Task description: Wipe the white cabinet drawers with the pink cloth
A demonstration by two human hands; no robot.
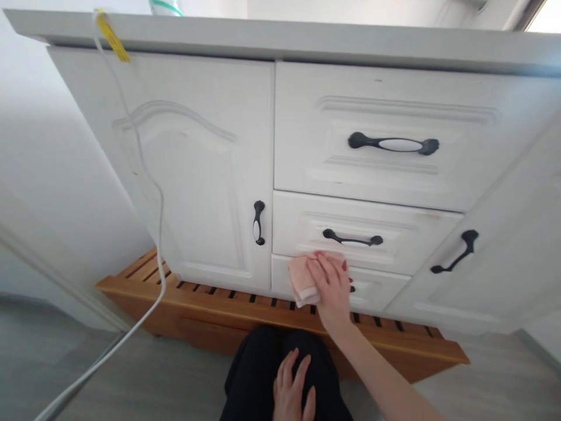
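My right hand [332, 287] presses a folded pink cloth [300, 282] against the front of the bottom drawer [379, 286]. Its fingers lie bent over the cloth, which covers the drawer's upper left part. Behind this hand, most of the bottom drawer's dark handle [352, 289] is hidden. Just above is the middle drawer [289, 219], shut, with a black and white handle [353, 238]. My left hand [293, 390] rests on my dark-trousered lap [254, 380], its fingers spread and holding nothing.
The white cabinet has a left door [197, 193], a top drawer [307, 134] and a right door [495, 257]. A slatted wooden bench [210, 310] runs along its foot. From the countertop [280, 41] a white cable [160, 234] with a yellow tag [113, 38] hangs at left.
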